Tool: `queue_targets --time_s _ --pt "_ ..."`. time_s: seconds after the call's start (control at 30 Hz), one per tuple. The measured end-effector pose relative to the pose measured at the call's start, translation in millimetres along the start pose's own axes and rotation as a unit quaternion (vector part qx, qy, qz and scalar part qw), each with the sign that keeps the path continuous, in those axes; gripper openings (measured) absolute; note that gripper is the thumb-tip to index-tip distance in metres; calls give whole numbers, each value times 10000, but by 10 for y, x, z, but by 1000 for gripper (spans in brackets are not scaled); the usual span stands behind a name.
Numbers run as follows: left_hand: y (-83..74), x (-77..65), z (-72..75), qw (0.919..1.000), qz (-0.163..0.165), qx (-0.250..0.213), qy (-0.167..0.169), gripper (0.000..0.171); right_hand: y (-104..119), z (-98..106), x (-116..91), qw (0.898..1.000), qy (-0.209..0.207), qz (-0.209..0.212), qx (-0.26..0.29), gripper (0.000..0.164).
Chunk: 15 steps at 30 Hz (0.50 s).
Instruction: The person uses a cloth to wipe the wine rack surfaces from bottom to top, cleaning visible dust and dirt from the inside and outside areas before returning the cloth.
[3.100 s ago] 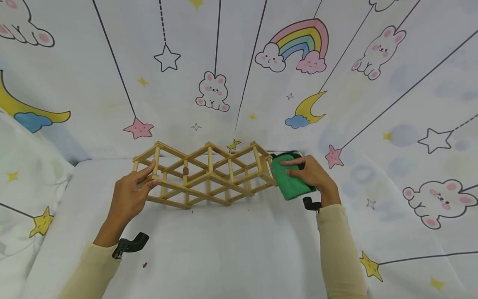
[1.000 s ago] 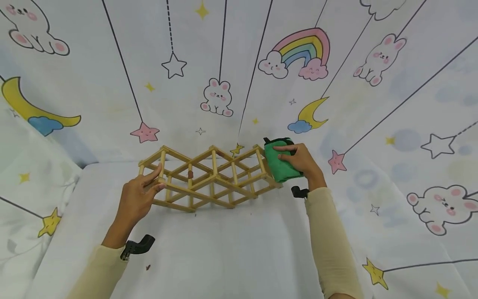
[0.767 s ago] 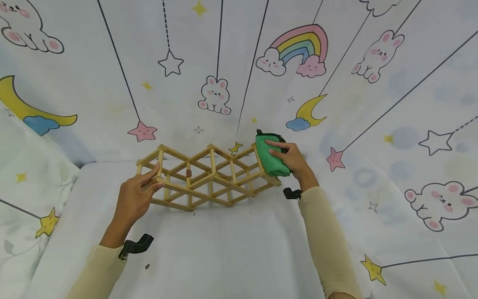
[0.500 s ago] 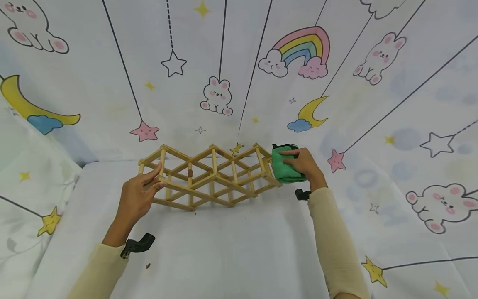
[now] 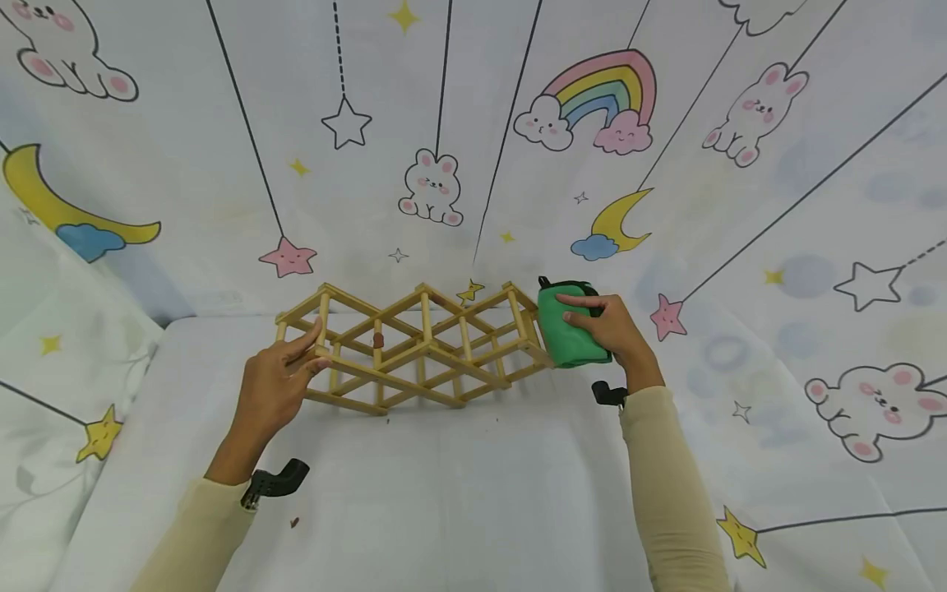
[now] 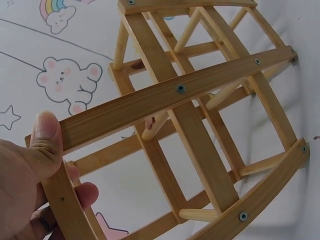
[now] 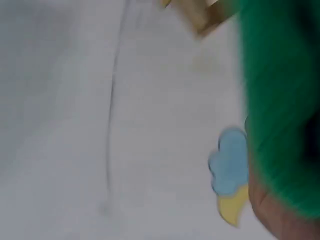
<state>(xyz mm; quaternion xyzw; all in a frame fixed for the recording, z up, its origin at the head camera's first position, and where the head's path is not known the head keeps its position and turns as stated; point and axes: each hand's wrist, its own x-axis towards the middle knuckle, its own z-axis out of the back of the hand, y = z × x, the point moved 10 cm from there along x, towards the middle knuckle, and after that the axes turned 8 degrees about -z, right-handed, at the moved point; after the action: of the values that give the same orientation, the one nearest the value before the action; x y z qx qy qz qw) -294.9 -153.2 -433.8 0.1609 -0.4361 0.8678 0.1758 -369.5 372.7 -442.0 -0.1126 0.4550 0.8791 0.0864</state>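
A folding lattice wine rack (image 5: 427, 349) of light wood stands on the white surface, its bars joined by metal rivets in the left wrist view. My left hand (image 5: 270, 390) grips its near left corner, thumb (image 6: 47, 131) on the outer bar and fingers behind. At the rack's other end, my right hand (image 5: 617, 333) holds a folded green cloth (image 5: 565, 329) with black trim against or close beside the end bars; whether they touch I cannot tell. Blurred green fabric (image 7: 280, 100) fills the right side of the right wrist view.
A reddish-brown patch (image 5: 378, 340) marks one rack dowel. Near my left wrist lies a small brown scrap (image 5: 294, 522) on the white surface (image 5: 459, 493). Behind rises a white printed backdrop (image 5: 355, 197) with bunnies, stars and a rainbow.
My right hand slid the green cloth left and up across the rack's right end, then back to the right and down. My left hand kept its grip, and the rack stayed in place.
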Motion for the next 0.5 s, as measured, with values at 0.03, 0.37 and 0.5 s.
queue_targets --time_s 0.03,0.37,0.5 --pt "4 -7 0 10000 6 6 -20 61 7 -63 10 9995 225 -33 239 43" --pt "-73 -73 -59 9995 -105 152 -246 64 635 68 -194 9650 -1434 619 -2109 32" --pt "-70 -95 -47 9991 -4 204 -366 65 1225 -34 -356 9711 -1812 1414 -642 35"
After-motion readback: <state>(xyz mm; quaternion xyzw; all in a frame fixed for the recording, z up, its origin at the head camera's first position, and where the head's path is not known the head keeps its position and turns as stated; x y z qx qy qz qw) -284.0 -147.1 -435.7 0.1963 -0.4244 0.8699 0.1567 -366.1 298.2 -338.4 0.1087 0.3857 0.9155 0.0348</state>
